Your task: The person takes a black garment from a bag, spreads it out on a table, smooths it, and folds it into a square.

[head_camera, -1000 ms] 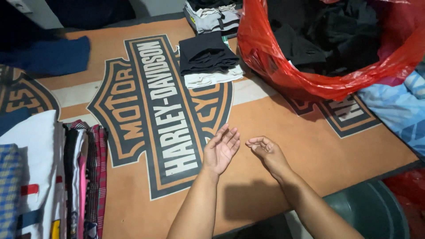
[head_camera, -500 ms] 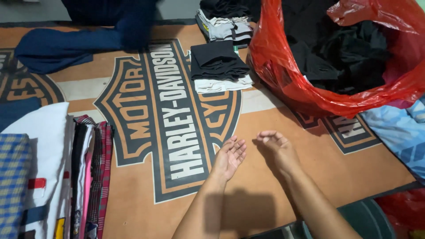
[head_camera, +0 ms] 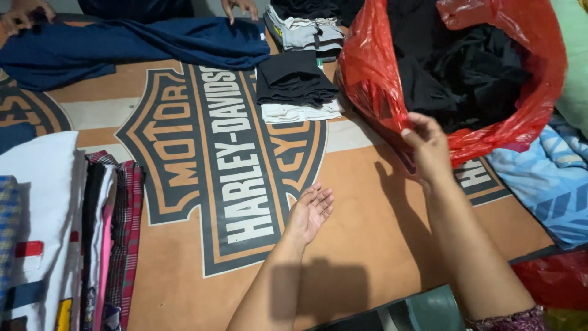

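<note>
The right hand's grip (head_camera: 429,144) pinches the near rim of the red plastic bag (head_camera: 373,79), black clothes (head_camera: 465,67) just beyond it. The left hand (head_camera: 311,211) rests open, palm up, on the worktop (head_camera: 367,208). Best to hold the rim firmly so the thin plastic doesn't tear.
</note>
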